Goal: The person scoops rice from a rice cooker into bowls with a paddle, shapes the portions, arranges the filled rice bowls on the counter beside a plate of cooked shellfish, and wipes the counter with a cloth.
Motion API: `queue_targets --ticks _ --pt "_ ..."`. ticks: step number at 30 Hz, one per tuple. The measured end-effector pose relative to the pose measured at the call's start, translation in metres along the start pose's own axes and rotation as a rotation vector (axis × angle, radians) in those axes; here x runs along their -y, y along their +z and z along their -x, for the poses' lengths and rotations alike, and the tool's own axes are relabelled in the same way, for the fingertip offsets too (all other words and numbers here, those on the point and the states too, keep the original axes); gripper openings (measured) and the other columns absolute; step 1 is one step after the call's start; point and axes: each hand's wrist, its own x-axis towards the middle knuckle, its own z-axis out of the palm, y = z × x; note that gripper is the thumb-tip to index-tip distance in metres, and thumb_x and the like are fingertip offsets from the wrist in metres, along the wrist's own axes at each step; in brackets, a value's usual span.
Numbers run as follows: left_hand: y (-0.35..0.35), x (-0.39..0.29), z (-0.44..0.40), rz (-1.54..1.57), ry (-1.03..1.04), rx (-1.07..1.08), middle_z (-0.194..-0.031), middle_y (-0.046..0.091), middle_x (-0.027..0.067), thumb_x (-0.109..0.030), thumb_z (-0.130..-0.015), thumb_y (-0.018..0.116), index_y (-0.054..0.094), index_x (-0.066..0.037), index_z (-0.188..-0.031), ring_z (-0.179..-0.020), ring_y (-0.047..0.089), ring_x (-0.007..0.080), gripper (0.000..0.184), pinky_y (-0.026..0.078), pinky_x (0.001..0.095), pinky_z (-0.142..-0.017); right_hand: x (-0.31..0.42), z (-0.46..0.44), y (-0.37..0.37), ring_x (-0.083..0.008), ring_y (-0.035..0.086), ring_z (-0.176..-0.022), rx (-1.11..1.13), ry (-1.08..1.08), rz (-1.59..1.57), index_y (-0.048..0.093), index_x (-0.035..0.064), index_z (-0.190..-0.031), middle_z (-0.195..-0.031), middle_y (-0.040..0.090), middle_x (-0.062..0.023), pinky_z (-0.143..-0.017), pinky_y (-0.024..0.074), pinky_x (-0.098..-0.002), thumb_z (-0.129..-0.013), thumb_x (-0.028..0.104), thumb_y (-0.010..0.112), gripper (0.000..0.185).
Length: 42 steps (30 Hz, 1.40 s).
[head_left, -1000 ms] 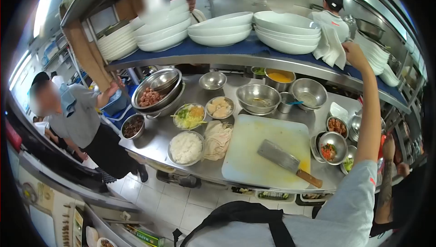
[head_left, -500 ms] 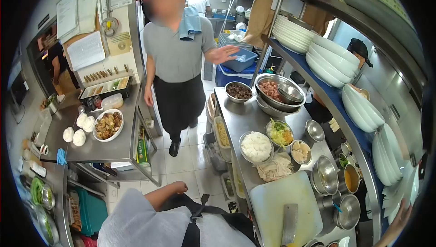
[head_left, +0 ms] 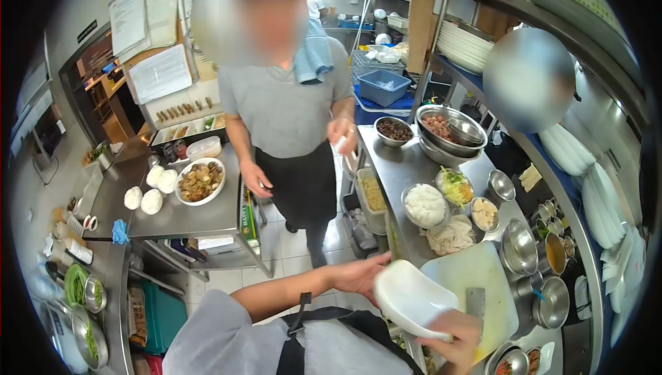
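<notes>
A deep white serving bowl (head_left: pixel 410 299) is tilted in front of me, slightly blurred, between my two hands. My right hand (head_left: pixel 452 337) grips its lower right rim. At the bowl's left side is my left hand (head_left: pixel 358 280), its thumb apart and its other fingers partly hidden by the bowl. Right of the bowl lies a cutting board (head_left: pixel 445 264) with a cleaver (head_left: pixel 476 306) on it. A folded cloth (head_left: pixel 452 235) and a bowl of white rice (head_left: pixel 425 205) sit just beyond the board.
A person in a grey shirt (head_left: pixel 296 113) stands in the aisle, facing me. Metal bowls (head_left: pixel 520 244) line the counter's right side under a shelf of stacked white bowls (head_left: pixel 565 149). On the left table (head_left: pixel 186 220) stands a dish of browned food (head_left: pixel 201 182).
My right hand has come from the shelf at the right with the white bowl. My left hand has moved right to the bowl. The facing person is closer, one raised hand now lowered.
</notes>
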Motion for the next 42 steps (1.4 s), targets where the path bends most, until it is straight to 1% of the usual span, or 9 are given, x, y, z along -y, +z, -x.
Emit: queue_targets --ticks 8,13,17,24,26,33,35,37,42 --pt "0.008 0.147 0.223 0.314 0.508 -0.802 -0.118 0.061 0.0143 -0.024 -0.085 0.055 0.052 0.0 -0.125 -0.105 0.062 0.0253 0.047 0.049 0.039 -0.093 0.022 -0.027 0.181 -0.0214 0.063 -0.086 0.573 -0.328 -0.193 0.071 0.014 -0.089 -0.082 0.067 -0.0042 -0.087 0.0467 -0.0346 -0.071 0.006 0.074 0.02" --pt "0.088 0.286 0.331 0.525 0.8 -1.278 -0.117 0.06 0.0193 -0.026 -0.079 0.047 0.05 0.007 -0.124 -0.104 0.062 0.0301 0.056 0.049 0.0413 -0.092 0.072 0.004 0.285 -0.029 0.044 -0.124 0.792 -0.315 -0.204 0.058 0.0177 -0.124 -0.143 0.039 -0.0101 -0.103 0.0379 -0.0396 -0.079 -0.001 0.066 0.05" --pt "0.118 0.335 0.361 0.57 1.125 -1.547 -0.119 0.056 0.0232 -0.028 -0.078 0.047 0.044 0.011 -0.126 -0.108 0.057 0.0348 0.062 0.047 0.04 -0.093 0.09 0.023 0.367 -0.0247 0.027 -0.139 0.898 0.173 -0.984 0.024 0.0061 -0.147 -0.155 0.019 -0.0066 -0.109 0.0293 -0.0425 -0.087 0.0 0.046 0.064" --pt "0.098 0.301 0.383 0.051 1.032 -1.712 -0.071 0.059 0.0095 -0.024 -0.087 0.039 0.055 0.007 -0.1 -0.054 0.057 0.0185 0.037 0.046 0.0302 -0.047 0.139 -0.014 0.422 -0.0302 0.047 -0.125 0.835 1.033 -1.678 0.047 0.007 -0.135 -0.136 0.051 -0.0108 -0.106 0.0327 -0.0467 -0.094 0.059 0.036 0.067" --pt "0.093 0.28 0.397 0.085 0.878 -1.619 -0.083 0.064 0.0118 -0.025 -0.086 0.043 0.057 0.008 -0.105 -0.066 0.062 0.0209 0.041 0.048 0.0356 -0.061 0.114 -0.024 0.452 -0.0302 0.047 -0.125 0.884 1.064 -2.064 0.047 0.0085 -0.135 -0.136 0.051 -0.0111 -0.109 0.0303 -0.0474 -0.097 0.051 0.035 0.058" --pt "0.023 0.259 0.459 -0.08 1.197 -1.857 -0.123 0.053 0.0141 -0.016 -0.086 0.045 0.043 0.005 -0.13 -0.111 0.05 0.0237 0.048 0.037 0.0336 -0.097 0.102 -0.051 0.56 -0.0274 0.051 -0.121 0.878 0.603 -1.351 0.049 0.0098 -0.133 -0.132 0.054 -0.0085 -0.104 0.0378 -0.0448 -0.096 0.039 0.044 0.048" --pt "0.014 0.262 0.485 -0.008 1.225 -1.98 -0.12 0.054 0.0134 -0.015 -0.084 0.046 0.044 0.004 -0.128 -0.109 0.051 0.023 0.048 0.037 0.0331 -0.096 0.107 -0.074 0.6 -0.0269 0.051 -0.121 1.002 1.012 -1.644 0.048 0.01 -0.134 -0.132 0.054 -0.0094 -0.106 0.0368 -0.0405 -0.097 0.032 0.04 0.043" --pt "-0.002 0.277 0.517 -0.058 1.281 -2.068 -0.118 0.055 0.0135 -0.014 -0.083 0.046 0.044 0.004 -0.128 -0.108 0.052 0.0225 0.048 0.039 0.0326 -0.095 0.127 -0.085 0.634 -0.0251 0.052 -0.119 1.082 0.378 -1.067 0.047 0.0103 -0.134 -0.132 0.054 -0.0079 -0.103 0.0389 -0.0396 -0.099 0.034 0.037 0.044" --pt "-0.029 0.293 0.57 0.248 1.463 -2.019 -0.115 0.056 0.0134 -0.011 -0.081 0.046 0.046 0.004 -0.126 -0.103 0.055 0.0215 0.047 0.043 0.0313 -0.091 0.207 -0.111 0.661 -0.0207 0.051 -0.12 1.163 0.949 -1.211 0.046 0.0127 -0.134 -0.134 0.053 -0.0038 -0.101 0.0392 -0.041 -0.1 0.042 0.033 0.047"
